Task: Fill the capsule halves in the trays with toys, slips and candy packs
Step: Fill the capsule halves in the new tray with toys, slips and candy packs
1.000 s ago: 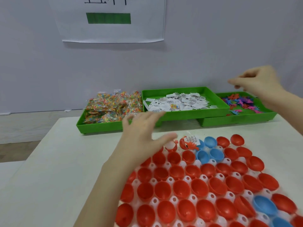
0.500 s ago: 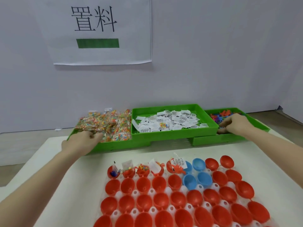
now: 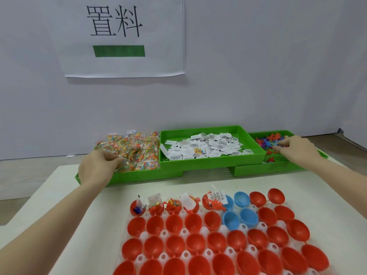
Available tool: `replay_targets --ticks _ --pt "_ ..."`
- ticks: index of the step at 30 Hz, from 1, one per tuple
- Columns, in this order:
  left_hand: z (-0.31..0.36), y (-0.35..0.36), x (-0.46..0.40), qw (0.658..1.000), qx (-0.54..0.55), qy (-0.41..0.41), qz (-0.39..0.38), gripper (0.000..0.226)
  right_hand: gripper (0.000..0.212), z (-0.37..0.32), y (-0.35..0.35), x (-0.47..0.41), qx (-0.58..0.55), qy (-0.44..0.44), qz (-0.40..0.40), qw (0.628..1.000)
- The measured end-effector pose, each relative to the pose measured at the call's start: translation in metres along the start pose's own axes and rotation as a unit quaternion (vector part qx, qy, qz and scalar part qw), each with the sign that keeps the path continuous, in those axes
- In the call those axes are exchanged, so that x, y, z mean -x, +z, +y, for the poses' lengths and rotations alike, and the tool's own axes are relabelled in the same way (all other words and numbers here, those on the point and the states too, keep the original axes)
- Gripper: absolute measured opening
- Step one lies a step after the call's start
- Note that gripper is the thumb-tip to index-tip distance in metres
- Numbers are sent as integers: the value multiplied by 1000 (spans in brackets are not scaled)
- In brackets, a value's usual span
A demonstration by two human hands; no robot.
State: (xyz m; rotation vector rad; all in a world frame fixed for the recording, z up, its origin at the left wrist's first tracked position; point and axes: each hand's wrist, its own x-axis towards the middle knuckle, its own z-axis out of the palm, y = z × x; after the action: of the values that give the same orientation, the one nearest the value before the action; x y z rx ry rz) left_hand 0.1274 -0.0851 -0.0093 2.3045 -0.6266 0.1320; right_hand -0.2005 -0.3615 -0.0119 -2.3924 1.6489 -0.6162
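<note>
Biggest thing on my tabletop (image 3: 337, 195) is the capsule tray (image 3: 218, 245): rows of red halves, a few blue ones (image 3: 241, 199) in the far rows. Only approx five cups in the far row, left end (image 3: 176, 205), have stuff in them; the rest look bare, so the job's early, I'd say.

Behind it, three green bins: candy packs (image 3: 137, 149) left, paper slips (image 3: 206, 148) center, small toys (image 3: 272, 141) right.

My left hand (image 3: 97, 167) is in the candy bin, grip curled onto a pack at the pile's near edge. My right hand (image 3: 296, 149) is in the toy bin, fingertips down among the toys; can't tell if it's got one pinched yet.

Risks, my read:
- packs are slick & heaped, so I could lift two at once or drag one over the bin wall.
- toys are tiny & tangled, so a clump could come up and drop on the way back.
- the filled cups have slips sticking up; a sleeve or wrist passing low could knock them out.
- the halves sit loose-looking, so a bump might tip one.

Writing: wall sign (image 3: 123, 36) reads "置料" over a green bar. Slips carry print, too small to read.
</note>
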Motion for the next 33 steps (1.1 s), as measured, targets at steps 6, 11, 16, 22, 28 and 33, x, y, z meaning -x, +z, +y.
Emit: replay_targets --ticks 6,11,16,22,28,33 --pt "2 1 4 991 92 4 94 27 31 -5 -3 8 -62 13 77 995" --pt "5 -5 14 969 205 -29 139 23 21 -3 -3 8 -213 34 30 976" --pt "13 -19 27 908 397 -100 94 16 27 -2 -2 6 -253 59 20 965" --pt "20 -50 65 858 508 -72 31 17 6 -28 -7 3 -318 42 64 945" --pt "36 -71 77 869 493 -23 -27 28 21 -81 -10 8 -312 -41 -25 949" --pt "42 -70 79 887 460 4 -46 31 35 -104 4 13 -57 -144 -117 981"
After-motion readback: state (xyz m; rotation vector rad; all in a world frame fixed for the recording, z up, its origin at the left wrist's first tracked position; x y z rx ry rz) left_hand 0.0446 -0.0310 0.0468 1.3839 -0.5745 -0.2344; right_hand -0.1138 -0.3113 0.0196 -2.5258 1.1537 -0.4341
